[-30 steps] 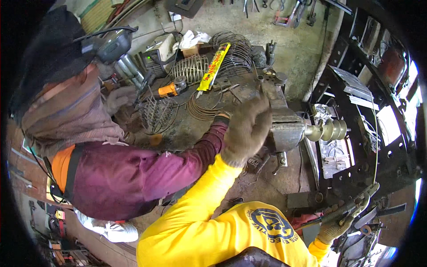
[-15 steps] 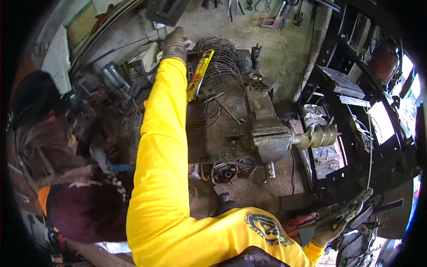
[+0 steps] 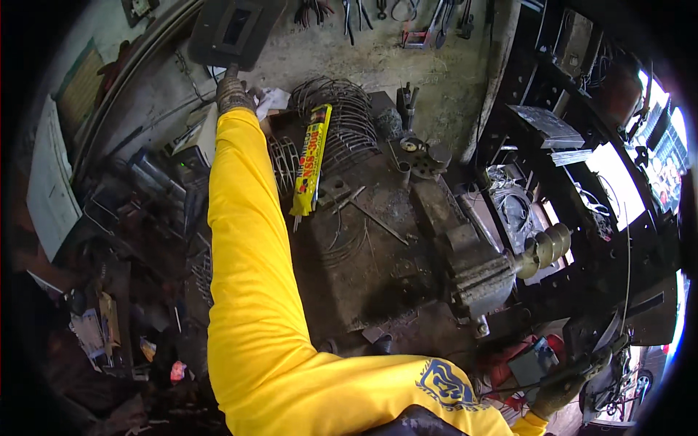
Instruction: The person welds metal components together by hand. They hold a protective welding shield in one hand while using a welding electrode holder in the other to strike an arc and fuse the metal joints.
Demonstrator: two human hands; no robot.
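Welding shield (image 3: 234, 33): dark flat panel, rectangular window, slightly tilted, bottom edge right at the left hand (image 3: 236, 94); contact hard to confirm. Electrode holder (image 3: 602, 354), dark, gripped in the right hand (image 3: 558, 394), well right of the shield and lower in view. Thin long rod (image 3: 628, 269) rises from holder's tip, also well right of the shield.

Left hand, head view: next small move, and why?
Probably grasp the dark windowed panel by its lower edge with the left hand: one finger points up at that edge, contact is unclear, and the right hand holds a rod holder.
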